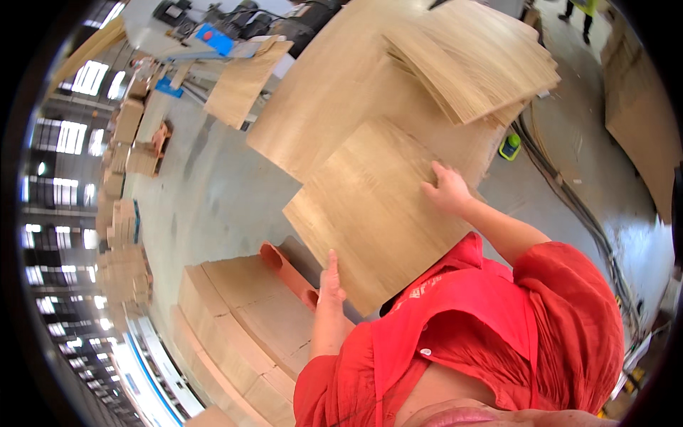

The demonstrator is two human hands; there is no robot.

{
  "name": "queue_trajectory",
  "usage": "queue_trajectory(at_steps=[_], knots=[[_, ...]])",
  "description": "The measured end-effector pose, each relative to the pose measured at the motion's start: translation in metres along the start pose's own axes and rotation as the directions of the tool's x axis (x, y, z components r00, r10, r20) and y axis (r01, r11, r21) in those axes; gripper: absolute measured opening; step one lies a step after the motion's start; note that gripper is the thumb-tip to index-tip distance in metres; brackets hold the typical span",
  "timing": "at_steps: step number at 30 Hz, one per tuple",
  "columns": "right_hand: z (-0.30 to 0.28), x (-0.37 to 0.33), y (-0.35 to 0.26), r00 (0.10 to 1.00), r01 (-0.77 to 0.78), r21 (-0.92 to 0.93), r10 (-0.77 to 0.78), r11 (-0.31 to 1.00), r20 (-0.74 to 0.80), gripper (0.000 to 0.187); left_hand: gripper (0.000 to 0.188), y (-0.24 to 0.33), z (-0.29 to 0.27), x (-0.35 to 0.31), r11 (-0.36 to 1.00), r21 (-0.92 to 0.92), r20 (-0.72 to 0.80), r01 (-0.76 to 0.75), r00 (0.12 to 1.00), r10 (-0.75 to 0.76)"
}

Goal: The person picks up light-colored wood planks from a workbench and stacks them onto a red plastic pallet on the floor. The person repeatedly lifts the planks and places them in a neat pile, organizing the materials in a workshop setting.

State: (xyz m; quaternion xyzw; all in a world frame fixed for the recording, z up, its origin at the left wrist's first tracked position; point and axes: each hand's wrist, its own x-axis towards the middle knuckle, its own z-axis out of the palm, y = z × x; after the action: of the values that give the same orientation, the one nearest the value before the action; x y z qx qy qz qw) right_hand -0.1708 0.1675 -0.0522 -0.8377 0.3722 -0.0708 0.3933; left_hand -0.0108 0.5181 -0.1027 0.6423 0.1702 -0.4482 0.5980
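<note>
A light wood-grain panel (380, 213) lies tilted in front of my body, its far part over the table edge. My left hand (331, 286) grips its near left edge, the underside fingers mostly hidden. My right hand (449, 191) grips the right edge, with fingers on the top face. Beyond the panel stands a table with a wood-coloured top (320, 107). On its far right side rests a fanned stack of similar panels (477, 60).
Cardboard cartons (245, 313) stand at my left, beside an orange-red curved piece (288, 274). Cables (562, 185) run along the floor at right, near a small green object (510, 146). Machinery (249, 25) stands far left. Another person (583, 11) is at the far right.
</note>
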Motion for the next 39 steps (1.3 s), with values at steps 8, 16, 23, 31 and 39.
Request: queue_trajectory(at_steps=[8,16,23,31,39], knots=[[-0.026,0.04,0.044,0.998,0.061,-0.05,-0.06,0.997,0.029,0.054,0.083,0.005,0.088,-0.044,0.986,-0.064,-0.14,-0.154,0.98,0.144],[-0.045,0.05,0.035,0.955,0.137,0.082,-0.154,0.987,0.255,0.05,0.069,-0.038,0.095,-0.078,0.939,-0.095,-0.442,-0.331,0.859,0.258],[-0.069,0.046,-0.007,0.926,-0.113,0.488,-0.086,0.866,0.367,0.051,0.068,-0.02,0.12,-0.117,0.75,0.122,-0.509,-0.65,0.608,0.609],[-0.052,0.044,0.043,0.924,0.269,0.714,-0.383,0.646,-0.002,0.028,0.021,0.022,0.089,-0.155,0.537,0.295,-0.197,-0.79,0.5,0.844],[-0.007,0.092,0.177,0.557,0.796,0.04,-0.703,0.605,-0.442,0.038,0.083,-0.008,0.087,-0.089,0.336,0.044,-0.073,-0.941,0.332,0.94]])
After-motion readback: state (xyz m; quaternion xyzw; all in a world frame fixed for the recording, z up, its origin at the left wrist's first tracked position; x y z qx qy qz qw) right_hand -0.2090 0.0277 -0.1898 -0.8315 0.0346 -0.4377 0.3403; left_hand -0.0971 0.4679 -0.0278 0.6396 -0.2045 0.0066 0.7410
